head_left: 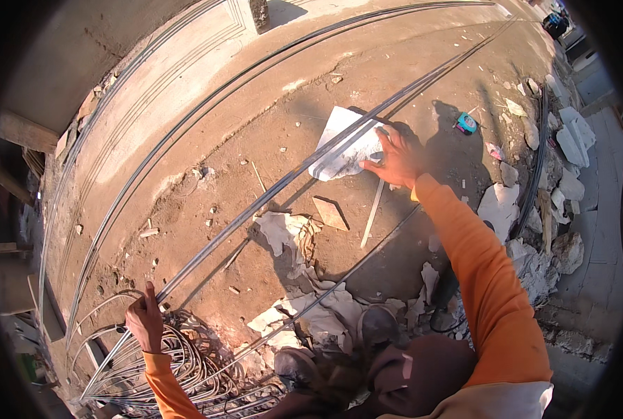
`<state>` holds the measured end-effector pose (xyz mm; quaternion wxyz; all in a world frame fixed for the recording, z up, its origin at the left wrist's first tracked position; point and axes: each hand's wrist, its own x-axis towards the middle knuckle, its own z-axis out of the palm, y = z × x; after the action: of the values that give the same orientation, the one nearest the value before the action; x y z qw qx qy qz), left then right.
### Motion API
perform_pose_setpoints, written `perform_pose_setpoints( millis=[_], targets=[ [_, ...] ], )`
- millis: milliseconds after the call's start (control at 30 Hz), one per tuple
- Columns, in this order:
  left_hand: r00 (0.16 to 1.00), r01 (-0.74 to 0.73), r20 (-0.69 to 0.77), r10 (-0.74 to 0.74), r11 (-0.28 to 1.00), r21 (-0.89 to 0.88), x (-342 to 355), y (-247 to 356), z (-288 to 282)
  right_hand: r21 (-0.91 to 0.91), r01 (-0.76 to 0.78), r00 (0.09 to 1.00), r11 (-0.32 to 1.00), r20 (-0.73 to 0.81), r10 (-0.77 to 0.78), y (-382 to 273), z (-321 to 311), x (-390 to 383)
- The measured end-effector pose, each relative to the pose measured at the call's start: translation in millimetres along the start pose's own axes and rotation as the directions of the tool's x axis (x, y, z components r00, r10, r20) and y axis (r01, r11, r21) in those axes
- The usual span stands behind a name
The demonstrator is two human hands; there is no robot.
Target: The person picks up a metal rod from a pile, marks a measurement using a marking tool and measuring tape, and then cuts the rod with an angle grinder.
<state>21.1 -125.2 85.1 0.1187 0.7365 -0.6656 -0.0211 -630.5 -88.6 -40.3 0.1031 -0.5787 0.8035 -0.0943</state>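
Note:
My left hand (145, 318) is closed on a bundle of long thin metal rods (255, 206), which runs diagonally from the lower left toward the far end of the ground. Higher up, my right hand (394, 159) has its fingers apart and curved over a white slab (336, 140), close beside those rods; whether it presses on the slab is unclear. The slab lies on the dirt under the rods. A teal tape measure (466, 123) sits to its right, and a small tan board (330, 212) lies below it.
Coiled rods (179, 356) lie at lower left. Other long rods (137, 174) curve along the left. Torn paper-like scraps (276, 230) and my shoes (376, 325) are below. Rubble (570, 255) and dark cables (535, 181) line the right. A dark object (554, 24) stands far off.

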Motion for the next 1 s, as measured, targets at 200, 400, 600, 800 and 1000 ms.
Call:
perform_pose_setpoints(
  millis=[200,400,600,800,1000],
  targets=[
    [1.000,0.016,-0.005,-0.016,1.000,0.010,-5,14,-16,0.078,-0.019,0.992,0.997,0.124,0.009,1,7,80],
    [1.000,0.016,0.015,-0.016,0.999,0.046,-8,13,-17,0.025,-0.133,0.990,0.991,0.052,0.132,-6,5,16],
    [0.998,0.029,0.062,-0.030,0.999,0.020,-8,16,-7,0.117,-0.154,0.988,0.981,0.031,0.152,37,10,-43],
    [0.992,0.025,0.122,-0.027,1.000,0.020,-28,4,15,0.342,-0.170,0.985,0.924,0.048,0.163,14,11,-17],
    [0.980,-0.024,0.196,0.039,0.997,-0.076,-58,-8,44,0.597,-0.226,0.861,0.770,-0.247,0.445,-18,53,-71]
  ],
)
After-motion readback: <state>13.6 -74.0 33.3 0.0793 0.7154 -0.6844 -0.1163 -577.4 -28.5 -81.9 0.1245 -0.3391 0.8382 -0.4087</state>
